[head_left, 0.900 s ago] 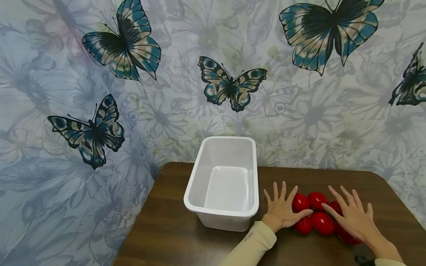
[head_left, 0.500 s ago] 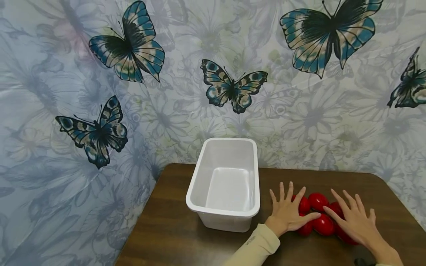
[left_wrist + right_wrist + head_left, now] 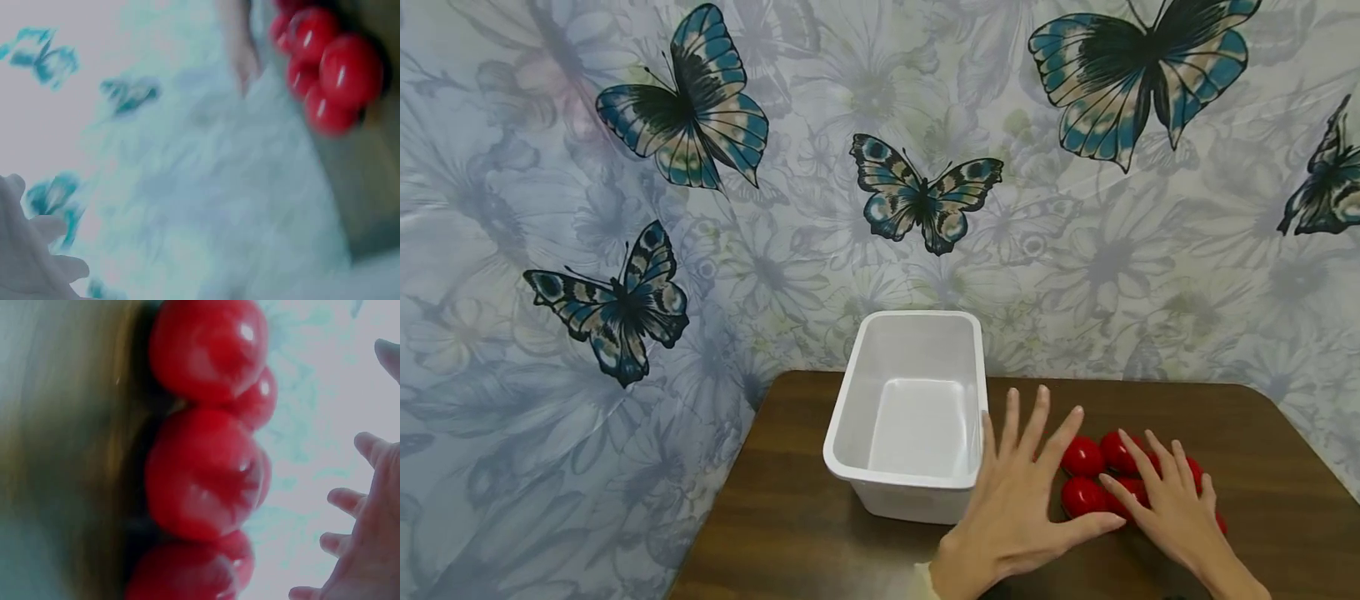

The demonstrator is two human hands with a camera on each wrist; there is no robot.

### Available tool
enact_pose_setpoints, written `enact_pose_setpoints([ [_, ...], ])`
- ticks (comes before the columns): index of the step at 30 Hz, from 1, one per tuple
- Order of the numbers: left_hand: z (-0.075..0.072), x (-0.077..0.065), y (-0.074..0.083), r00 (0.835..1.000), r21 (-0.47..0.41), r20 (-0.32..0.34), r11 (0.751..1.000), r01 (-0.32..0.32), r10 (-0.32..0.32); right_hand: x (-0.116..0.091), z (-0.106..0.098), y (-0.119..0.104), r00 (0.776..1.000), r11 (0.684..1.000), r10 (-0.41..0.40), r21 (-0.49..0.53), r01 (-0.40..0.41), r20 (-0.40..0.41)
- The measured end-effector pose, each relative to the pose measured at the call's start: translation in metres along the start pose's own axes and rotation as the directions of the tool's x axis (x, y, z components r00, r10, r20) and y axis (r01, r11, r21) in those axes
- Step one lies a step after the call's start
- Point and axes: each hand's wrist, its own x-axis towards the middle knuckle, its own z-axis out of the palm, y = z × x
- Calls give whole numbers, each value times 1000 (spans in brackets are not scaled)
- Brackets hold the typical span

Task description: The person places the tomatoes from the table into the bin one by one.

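Observation:
Several glossy red round fruits [image 3: 1082, 457], like tomatoes or apples, sit bunched on the table's right side. My left hand [image 3: 1018, 500] is raised, fingers spread, between the white tub and the fruits, holding nothing. My right hand [image 3: 1180, 508] hovers with spread fingers over the fruits' right part and hides some; contact cannot be told. The left wrist view shows the fruits [image 3: 350, 72] at upper right and part of the left hand [image 3: 28, 250] at lower left. In the right wrist view the fruits [image 3: 203, 475] stand close together, apart from the right hand [image 3: 369, 544].
A deep white plastic tub [image 3: 910, 481] stands left of the fruits, nothing inside it. Both are on a brown wooden table [image 3: 775, 517] with rounded corners. Behind hangs a floral cloth [image 3: 820, 275] with printed butterflies.
My left hand has lifted off the fruits toward the camera and to the left. My right hand has shifted left over the fruits, uncovering some at the right.

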Motion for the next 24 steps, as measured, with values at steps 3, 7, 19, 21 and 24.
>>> enact_pose_setpoints([
  [3,-32,-25,-30,992,-12,-106,998,61,-62,3,2,-9,1000,999,-20,-33,20,-3],
  [7,-62,-59,-85,949,-50,-211,972,230,-235,8,2,-18,999,997,-39,-71,39,5],
  [19,-50,-120,-196,786,-464,-31,705,536,-617,12,13,-35,994,951,-55,298,82,-98],
  [21,-39,-123,-198,787,-549,-5,659,514,-617,6,20,-36,991,910,-19,409,72,-131],
  [24,-24,-123,-198,803,-667,-12,603,437,-596,-4,28,-36,983,861,37,505,60,-180],
])
